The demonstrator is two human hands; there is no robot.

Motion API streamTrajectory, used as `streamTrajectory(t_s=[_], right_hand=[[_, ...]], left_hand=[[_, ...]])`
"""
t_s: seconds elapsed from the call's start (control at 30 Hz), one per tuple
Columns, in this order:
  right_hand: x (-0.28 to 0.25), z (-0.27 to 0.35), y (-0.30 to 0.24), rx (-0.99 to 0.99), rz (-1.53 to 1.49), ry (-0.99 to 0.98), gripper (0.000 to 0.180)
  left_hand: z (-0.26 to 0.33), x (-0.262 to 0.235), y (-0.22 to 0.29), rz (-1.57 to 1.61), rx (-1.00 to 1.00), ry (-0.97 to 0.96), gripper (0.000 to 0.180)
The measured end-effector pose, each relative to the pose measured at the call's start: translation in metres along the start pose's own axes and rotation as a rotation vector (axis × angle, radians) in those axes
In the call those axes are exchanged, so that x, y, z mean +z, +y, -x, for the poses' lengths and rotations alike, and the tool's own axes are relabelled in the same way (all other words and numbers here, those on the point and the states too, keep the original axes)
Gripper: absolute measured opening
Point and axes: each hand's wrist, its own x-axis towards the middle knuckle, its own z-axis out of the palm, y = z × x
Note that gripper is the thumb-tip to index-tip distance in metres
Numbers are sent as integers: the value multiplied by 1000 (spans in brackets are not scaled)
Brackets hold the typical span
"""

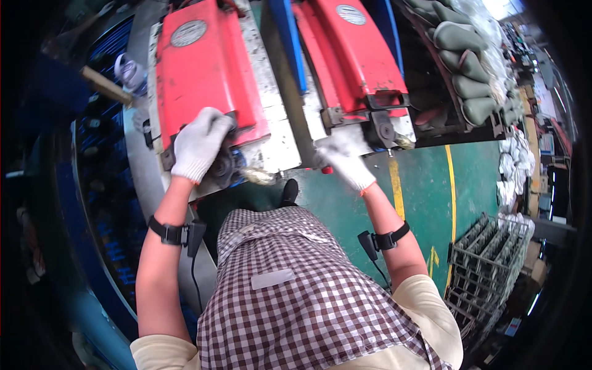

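Two machines with long red covers stand side by side on the worktable. My left hand (200, 145), in a white knit glove, is at the near end of the left red machine (203, 74). Its fingers are bent together at a dark part by the cover's corner; what they grip is hidden. Below that hand is a dark round fitting (223, 165). My right hand (343, 161), also gloved, is at the table's front edge beside a small red knob (327, 169), left of the right red machine (354, 55). Motion smears its fingers.
A pale, wrapped-looking bundle (258, 176) sticks out below the left machine. A clear bottle (129, 74) stands left of it. Green boot-shaped pieces (475, 86) fill a rack at the right. A metal wire rack (487, 265) stands on the green floor (425, 179), which has yellow lines.
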Motion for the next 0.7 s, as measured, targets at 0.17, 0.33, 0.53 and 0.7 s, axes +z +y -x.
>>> streamTrajectory(t_s=[0.17,0.33,0.53,0.7], right_hand=[[-142,2,36,-80,468,841,29],[-152,12,60,185,950,765,49],[-71,72,18,469,666,446,51],[-93,51,-9,-89,778,666,34]], left_hand=[[-8,44,68,86,414,353,17],[-28,111,144,-20,651,-23,38],[-50,164,188,-92,853,-19,51],[-65,169,214,-194,992,13,68]])
